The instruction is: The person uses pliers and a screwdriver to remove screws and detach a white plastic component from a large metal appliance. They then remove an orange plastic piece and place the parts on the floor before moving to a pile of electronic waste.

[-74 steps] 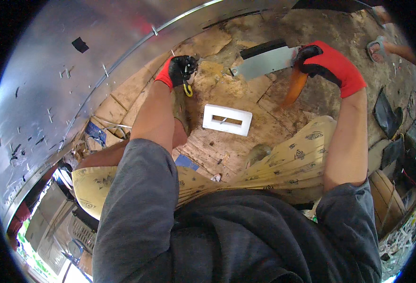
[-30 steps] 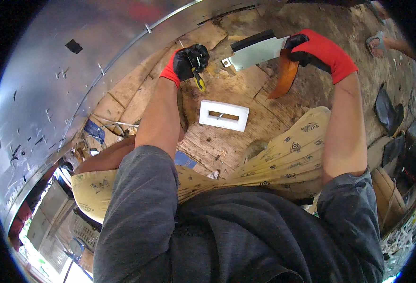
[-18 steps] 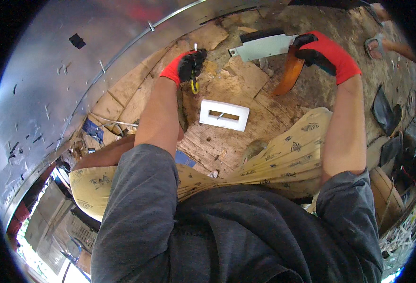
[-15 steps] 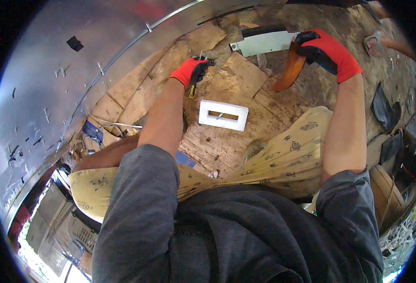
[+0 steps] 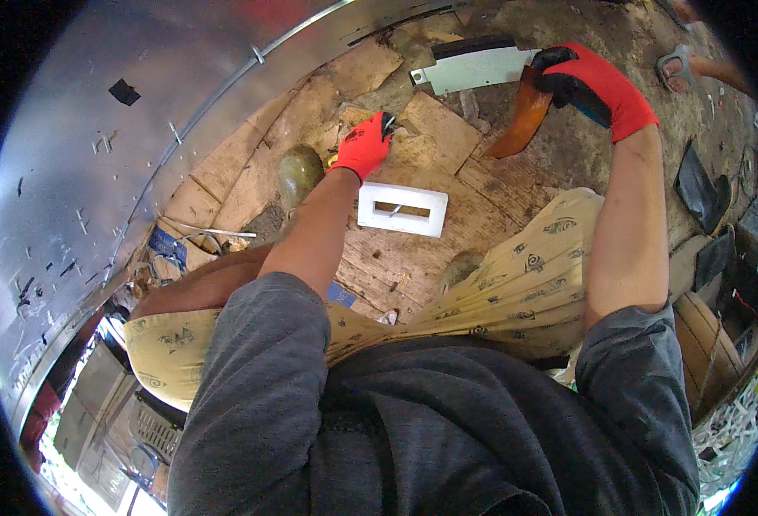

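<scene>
No screens or signs show. One item may count as a package or label: a small blue printed piece [image 5: 166, 246] lying flat among scraps at the left edge of the wooden floor [image 5: 413, 258], close under the curved metal wall [image 5: 112, 163]. It is roughly rectangular, blue with lighter markings too small to make out.

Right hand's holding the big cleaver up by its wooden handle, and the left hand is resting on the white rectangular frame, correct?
Not quite. The right hand does hold the cleaver by its wooden handle, but the head view shows the left hand on the wood scraps beyond the white frame, not on it.
</scene>
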The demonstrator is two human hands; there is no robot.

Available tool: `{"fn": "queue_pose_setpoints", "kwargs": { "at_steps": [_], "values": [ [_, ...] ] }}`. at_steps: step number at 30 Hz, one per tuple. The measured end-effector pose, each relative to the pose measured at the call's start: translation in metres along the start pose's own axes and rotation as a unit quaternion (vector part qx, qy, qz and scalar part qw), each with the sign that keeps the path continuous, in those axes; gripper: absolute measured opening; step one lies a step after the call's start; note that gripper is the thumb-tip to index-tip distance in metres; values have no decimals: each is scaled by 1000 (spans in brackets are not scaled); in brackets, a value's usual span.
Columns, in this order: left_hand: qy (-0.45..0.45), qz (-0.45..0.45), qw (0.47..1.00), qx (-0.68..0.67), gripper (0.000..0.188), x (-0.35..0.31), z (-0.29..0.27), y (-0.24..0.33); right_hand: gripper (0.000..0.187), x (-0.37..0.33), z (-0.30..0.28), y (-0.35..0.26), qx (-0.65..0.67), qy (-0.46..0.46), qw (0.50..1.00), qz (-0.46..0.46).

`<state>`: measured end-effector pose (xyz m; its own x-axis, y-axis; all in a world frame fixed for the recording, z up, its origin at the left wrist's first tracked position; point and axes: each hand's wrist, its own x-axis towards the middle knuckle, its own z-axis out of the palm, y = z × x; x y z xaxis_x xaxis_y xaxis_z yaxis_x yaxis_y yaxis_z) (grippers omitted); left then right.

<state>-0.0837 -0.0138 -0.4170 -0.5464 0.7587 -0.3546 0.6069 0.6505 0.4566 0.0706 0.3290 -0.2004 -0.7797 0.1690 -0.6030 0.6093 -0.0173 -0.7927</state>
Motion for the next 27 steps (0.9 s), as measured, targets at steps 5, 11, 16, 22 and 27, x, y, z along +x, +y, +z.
{"fn": "queue_pose_setpoints", "kwargs": {
  "at_steps": [5, 11, 16, 22, 27],
  "values": [
    [40, 54, 993, 97, 33, -7, -5, 15, 30, 0, -6, 10, 16, 14, 1000, -2],
    [34, 59, 989, 134, 25, 3, -2, 13, 31, -1, -12, 7, -7, -9, 1000, 11],
    [-16, -95, 970, -224, 19, 30, -12, -20, 31, -1, -15, 17, 59, 0, 998, -3],
    [-169, -132, 760, -614, 18, 50, -87, -18, 30, 3, -15, 29, 84, 66, 994, -4],
    [-175, -88, 786, -587, 26, 49, -98, -12, 30, 3, -7, 26, 58, 63, 996, -6]
  ]
}}
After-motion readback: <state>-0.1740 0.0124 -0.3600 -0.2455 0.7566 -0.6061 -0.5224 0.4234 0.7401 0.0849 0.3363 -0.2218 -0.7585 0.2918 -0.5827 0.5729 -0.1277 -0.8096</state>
